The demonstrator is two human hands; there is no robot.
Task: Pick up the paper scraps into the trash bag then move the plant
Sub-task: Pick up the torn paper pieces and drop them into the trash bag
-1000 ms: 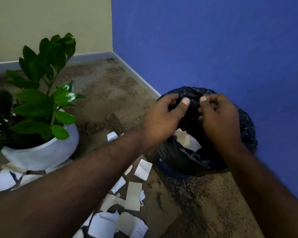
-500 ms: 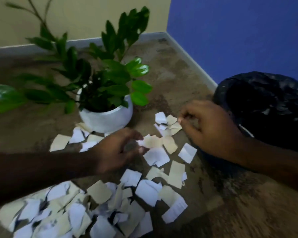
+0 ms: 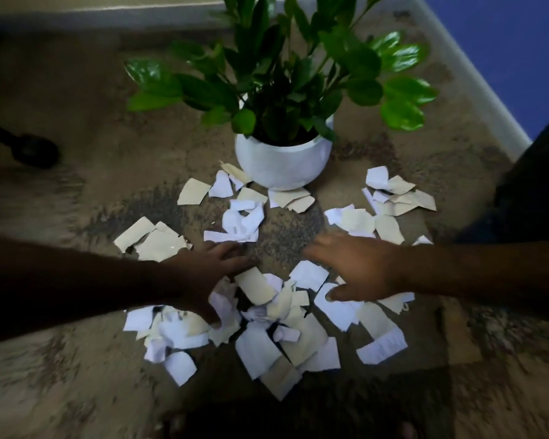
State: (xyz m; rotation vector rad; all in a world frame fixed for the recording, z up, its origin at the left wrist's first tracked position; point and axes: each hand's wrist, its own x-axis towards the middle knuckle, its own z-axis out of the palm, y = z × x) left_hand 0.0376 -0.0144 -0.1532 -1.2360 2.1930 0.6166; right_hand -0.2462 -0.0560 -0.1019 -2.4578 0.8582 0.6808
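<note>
Several white and cream paper scraps lie scattered on the brown carpet in front of a green plant in a round white pot. My left hand is spread flat, fingers apart, over the left part of the pile. My right hand is spread the same way over the right part, thumb resting on a white scrap. Neither hand holds anything. The black trash bag shows only as a dark shape at the right edge.
A blue wall with a pale baseboard runs along the right side. A dark object lies on the carpet at far left. More scraps sit to the right of the pot.
My hands left the trash bag and came down over the scrap pile, fingers now spread. The view swung left and down, so the bag sits at the right edge.
</note>
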